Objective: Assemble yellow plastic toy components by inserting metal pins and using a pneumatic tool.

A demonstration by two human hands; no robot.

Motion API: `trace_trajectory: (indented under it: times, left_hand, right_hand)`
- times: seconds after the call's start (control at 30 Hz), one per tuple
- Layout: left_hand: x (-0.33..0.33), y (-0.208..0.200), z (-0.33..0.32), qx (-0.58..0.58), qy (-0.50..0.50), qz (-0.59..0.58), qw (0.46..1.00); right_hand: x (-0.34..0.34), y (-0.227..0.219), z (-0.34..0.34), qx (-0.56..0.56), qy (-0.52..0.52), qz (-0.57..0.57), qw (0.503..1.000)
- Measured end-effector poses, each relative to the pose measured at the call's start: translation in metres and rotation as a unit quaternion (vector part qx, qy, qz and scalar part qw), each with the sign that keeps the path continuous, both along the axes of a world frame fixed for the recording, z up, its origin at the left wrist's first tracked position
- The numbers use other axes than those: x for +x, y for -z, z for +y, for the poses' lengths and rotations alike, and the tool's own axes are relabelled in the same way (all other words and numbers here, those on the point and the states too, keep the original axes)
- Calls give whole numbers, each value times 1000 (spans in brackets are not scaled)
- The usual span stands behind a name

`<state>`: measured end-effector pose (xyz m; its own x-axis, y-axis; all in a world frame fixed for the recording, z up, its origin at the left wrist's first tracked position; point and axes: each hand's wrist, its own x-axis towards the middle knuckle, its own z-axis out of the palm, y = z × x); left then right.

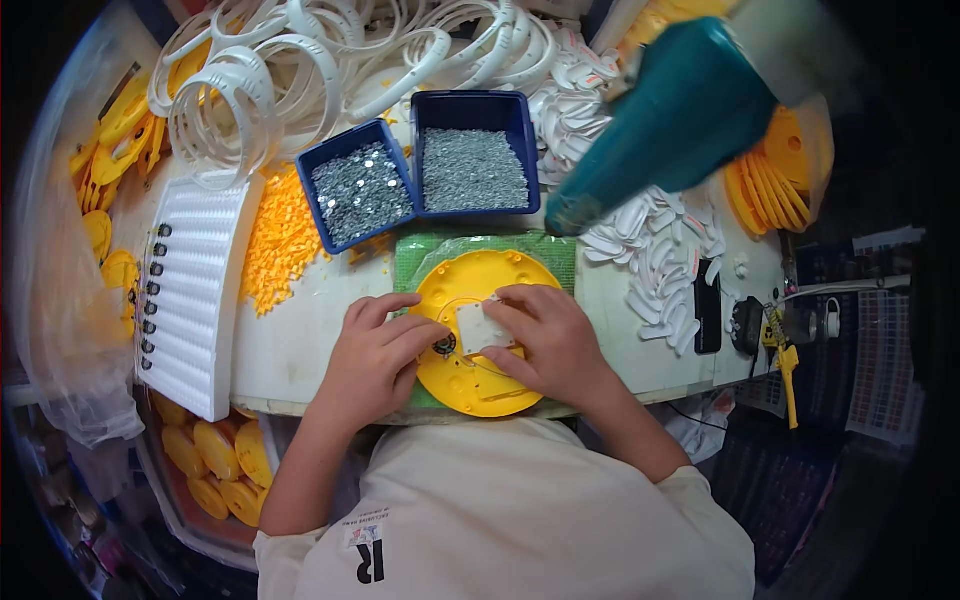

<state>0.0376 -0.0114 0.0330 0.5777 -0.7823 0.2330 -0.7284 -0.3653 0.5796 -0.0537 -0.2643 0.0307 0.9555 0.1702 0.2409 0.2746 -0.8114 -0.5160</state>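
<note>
A round yellow plastic disc (503,272) lies on a green mat (408,262) in front of me, with raised posts and a thin wire on it. My right hand (548,345) grips a white square plastic piece (478,330) between thumb and fingers, over the middle of the disc. At the disc's left side, my left hand (375,350) has its fingertips closed at a small black round part (445,345). That part sits next to the white piece, and the left fingers cover some of it.
Two blue bins (531,150) of small metal parts stand behind the mat. A blurred teal tapered tool (660,120) hangs at the upper right. Orange pieces (282,235) and a white foam tray (195,290) are left; white pieces (650,250) and a phone (707,310) are right. White rings (330,75) fill the back.
</note>
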Motion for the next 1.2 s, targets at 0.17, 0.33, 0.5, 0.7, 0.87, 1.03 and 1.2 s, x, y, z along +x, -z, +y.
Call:
trace_trajectory:
  times: [0.17,0.33,0.5,0.7,0.87,1.03,1.2]
  left_hand:
    - [0,-1,2,18,-20,-10,1000]
    - [-7,14,7,-4,-37,38,999]
    - [-20,21,5,-60,-66,138,986]
    - [-29,26,1,-28,-68,83,994]
    - [-26,34,1,-58,-76,86,992]
    - [-24,35,-8,-91,-102,80,987]
    - [-24,33,-12,-88,-115,82,986]
  right_hand:
    - [10,6,-18,86,-16,-8,996]
    - [52,13,-87,-115,235,-85,962]
    - [73,20,-119,-194,242,-45,950]
    - [77,15,-120,-202,242,6,949]
    - [65,1,-107,-155,256,-28,954]
    - [52,-2,-66,320,237,75,914]
    - [63,7,-31,254,135,69,955]
